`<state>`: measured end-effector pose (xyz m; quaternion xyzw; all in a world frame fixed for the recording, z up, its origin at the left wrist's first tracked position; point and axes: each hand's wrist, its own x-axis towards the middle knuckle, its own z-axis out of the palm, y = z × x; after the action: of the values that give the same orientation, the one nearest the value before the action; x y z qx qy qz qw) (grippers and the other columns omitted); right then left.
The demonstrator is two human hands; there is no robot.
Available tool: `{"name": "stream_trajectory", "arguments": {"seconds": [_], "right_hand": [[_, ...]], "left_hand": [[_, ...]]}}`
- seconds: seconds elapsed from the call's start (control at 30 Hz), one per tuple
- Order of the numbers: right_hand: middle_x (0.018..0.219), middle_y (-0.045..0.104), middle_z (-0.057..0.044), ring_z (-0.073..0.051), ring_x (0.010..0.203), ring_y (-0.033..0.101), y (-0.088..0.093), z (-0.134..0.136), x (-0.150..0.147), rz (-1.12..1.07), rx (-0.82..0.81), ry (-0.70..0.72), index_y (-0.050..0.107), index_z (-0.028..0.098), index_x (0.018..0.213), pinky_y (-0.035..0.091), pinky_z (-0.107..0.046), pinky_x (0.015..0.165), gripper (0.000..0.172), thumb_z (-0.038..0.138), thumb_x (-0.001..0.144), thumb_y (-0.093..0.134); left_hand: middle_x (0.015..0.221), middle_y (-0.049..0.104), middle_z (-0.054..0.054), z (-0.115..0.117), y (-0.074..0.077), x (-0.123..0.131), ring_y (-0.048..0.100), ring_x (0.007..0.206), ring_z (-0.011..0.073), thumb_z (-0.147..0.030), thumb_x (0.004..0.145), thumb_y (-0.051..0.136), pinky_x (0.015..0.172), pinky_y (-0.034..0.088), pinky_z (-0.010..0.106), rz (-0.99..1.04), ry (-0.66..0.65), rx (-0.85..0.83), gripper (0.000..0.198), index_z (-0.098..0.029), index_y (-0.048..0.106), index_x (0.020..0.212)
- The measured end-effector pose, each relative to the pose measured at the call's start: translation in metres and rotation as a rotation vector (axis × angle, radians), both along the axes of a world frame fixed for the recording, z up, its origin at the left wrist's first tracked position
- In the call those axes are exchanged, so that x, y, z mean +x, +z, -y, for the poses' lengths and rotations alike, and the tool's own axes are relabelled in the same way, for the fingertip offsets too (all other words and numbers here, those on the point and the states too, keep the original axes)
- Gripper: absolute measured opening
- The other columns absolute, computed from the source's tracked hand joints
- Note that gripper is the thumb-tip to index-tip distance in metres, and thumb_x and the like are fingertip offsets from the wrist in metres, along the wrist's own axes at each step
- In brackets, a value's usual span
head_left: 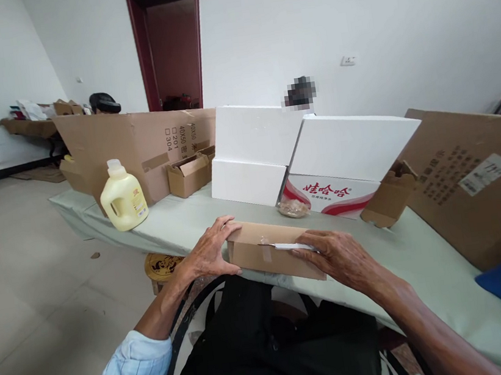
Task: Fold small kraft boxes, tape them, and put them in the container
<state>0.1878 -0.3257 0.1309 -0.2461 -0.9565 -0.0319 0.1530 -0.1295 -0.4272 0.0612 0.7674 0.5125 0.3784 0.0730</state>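
A small brown cardboard box (248, 255) lies at the table's near edge in front of me, with a strip of clear tape (266, 252) across its seam. My left hand (210, 251) grips the box's left end, thumb on the near side and fingers over the far side. In my right hand (338, 256) is a small knife (288, 246) with a white handle. Its thin blade points left and reaches the tape; whether it has cut in, I cannot tell. The right fingers also rest near the box's right end.
Beyond the box stand white cartons (250, 181), a red-and-white carton (332, 192) and a roll of tape (294, 208). A yellow detergent jug (123, 198) is at the left. Large brown cartons (476, 182) flank the green-covered table (181, 221). A wooden stool (162, 265) stands below.
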Motion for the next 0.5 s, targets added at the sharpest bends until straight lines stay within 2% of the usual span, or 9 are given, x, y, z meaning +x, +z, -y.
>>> {"name": "stream_trajectory", "arguments": {"seconds": [0.17, 0.33, 0.5], "right_hand": [[0.095, 0.077, -0.007, -0.023, 0.077, 0.071, 0.0012, -0.0014, -0.0017, 0.032, 0.038, -0.030, 0.074, 0.026, 0.100, 0.037, -0.033, 0.062, 0.050, 0.055, 0.114, 0.036], [0.094, 0.075, -0.007, -0.022, 0.080, 0.070, 0.0033, 0.0018, -0.0007, 0.020, 0.092, -0.041, 0.075, 0.026, 0.101, 0.037, -0.032, 0.062, 0.051, 0.053, 0.115, 0.033], [0.095, 0.074, -0.007, -0.020, 0.074, 0.067, 0.0035, 0.0034, -0.0016, -0.003, 0.201, -0.026, 0.071, 0.024, 0.104, 0.034, -0.031, 0.060, 0.049, 0.051, 0.116, 0.032]], "left_hand": [[0.163, 0.041, 0.020, 0.0000, 0.0010, 0.0001, 0.044, 0.151, 0.0417, -0.028, 0.058, 0.101, 0.119, 0.045, 0.060, -0.002, -0.001, 0.005, 0.108, -0.026, 0.048, 0.152], [0.162, 0.042, 0.019, -0.0012, -0.0013, -0.0004, 0.045, 0.150, 0.0419, -0.029, 0.056, 0.103, 0.119, 0.045, 0.060, 0.005, 0.008, 0.015, 0.110, -0.026, 0.048, 0.152], [0.162, 0.041, 0.019, -0.0019, -0.0013, -0.0004, 0.045, 0.150, 0.0407, -0.030, 0.057, 0.102, 0.119, 0.045, 0.059, -0.005, 0.007, 0.016, 0.109, -0.027, 0.048, 0.151]]}}
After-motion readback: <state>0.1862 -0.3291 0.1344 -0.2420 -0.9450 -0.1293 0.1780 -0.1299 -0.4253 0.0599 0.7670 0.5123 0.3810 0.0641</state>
